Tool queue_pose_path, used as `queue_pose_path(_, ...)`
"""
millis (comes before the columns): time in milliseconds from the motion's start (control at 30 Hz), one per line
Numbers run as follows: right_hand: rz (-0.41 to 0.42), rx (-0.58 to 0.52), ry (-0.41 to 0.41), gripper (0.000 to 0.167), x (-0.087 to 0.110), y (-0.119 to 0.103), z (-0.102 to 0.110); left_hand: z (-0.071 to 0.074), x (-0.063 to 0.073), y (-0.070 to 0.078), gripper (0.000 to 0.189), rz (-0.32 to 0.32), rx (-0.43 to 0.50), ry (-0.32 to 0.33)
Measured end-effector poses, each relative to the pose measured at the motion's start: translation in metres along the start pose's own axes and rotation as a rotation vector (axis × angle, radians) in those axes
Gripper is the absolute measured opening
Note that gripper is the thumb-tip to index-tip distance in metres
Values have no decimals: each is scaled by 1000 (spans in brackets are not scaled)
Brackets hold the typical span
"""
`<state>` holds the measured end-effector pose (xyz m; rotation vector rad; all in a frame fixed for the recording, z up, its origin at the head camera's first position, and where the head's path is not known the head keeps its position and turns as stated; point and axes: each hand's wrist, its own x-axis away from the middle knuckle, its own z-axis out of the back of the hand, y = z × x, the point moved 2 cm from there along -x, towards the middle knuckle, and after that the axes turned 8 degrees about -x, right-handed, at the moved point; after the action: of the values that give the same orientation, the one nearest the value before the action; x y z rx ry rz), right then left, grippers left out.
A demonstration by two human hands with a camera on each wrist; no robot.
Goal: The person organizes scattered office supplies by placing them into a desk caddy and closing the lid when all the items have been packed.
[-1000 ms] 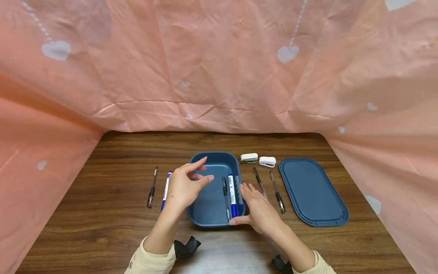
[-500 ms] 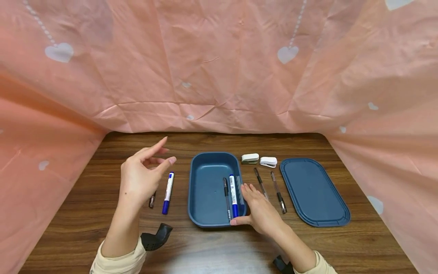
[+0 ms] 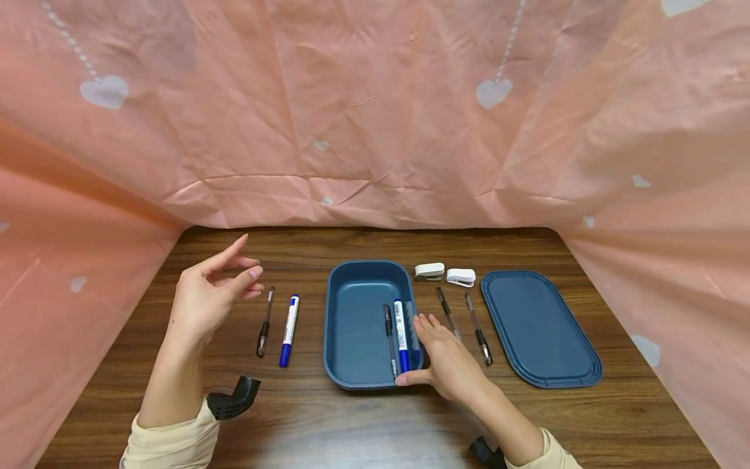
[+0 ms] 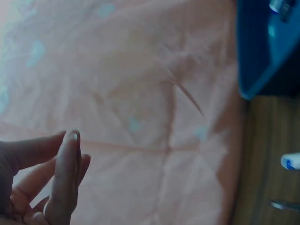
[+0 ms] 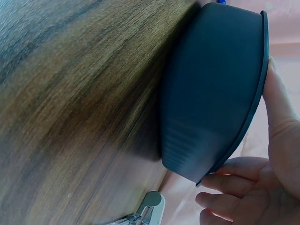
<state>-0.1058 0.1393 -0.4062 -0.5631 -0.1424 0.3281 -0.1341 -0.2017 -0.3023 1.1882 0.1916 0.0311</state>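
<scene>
My left hand (image 3: pixel 208 286) is in the air at the left with nothing in it. Its index finger is straight, thumb tip near the fingertips. Close by on the table lie a black gel pen (image 3: pixel 265 324) and a white marker with a blue cap (image 3: pixel 289 331). At the centre stands a blue plastic box (image 3: pixel 351 378), lidless. My right hand (image 3: pixel 448 361) rests on its near right corner, thumb on the rim and fingers against the right side. Inside lie another black gel pen (image 3: pixel 389 335) and another blue-capped marker (image 3: pixel 401 329), side by side along the right wall.
Behind the right hand lie two more gel pens, one (image 3: pixel 447 312) nearer the box and one (image 3: pixel 478 330) further right. Two white staplers, one (image 3: pixel 430 271) left of the other (image 3: pixel 461 277), sit beyond them. The blue lid (image 3: pixel 536 326) lies flat on the right. Pink cloth (image 3: pixel 375 130) surrounds the table.
My left hand has moved from over the box out to the left, past the loose marker and pen, uncovering both. The right hand has stayed on the box's corner.
</scene>
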Motion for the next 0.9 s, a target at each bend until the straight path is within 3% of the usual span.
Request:
queue_pose_path(267, -1, -3, 3, 104, 1, 0, 0, -2, -11, -47, 67, 57, 2, -85)
queue_pose_path(433, -3, -3, 1, 104, 1, -1, 0, -2, -14, -75, 67, 105, -68, -88)
queue_pose_path(700, -5, -1, 7, 104, 1, -1, 0, -7, -16, -105, 73, 222, -312, -68)
queue_pose_path(900, -11, -3, 4, 104, 0, -1, 1, -15, -14, -120, 75, 253, -461, -64)
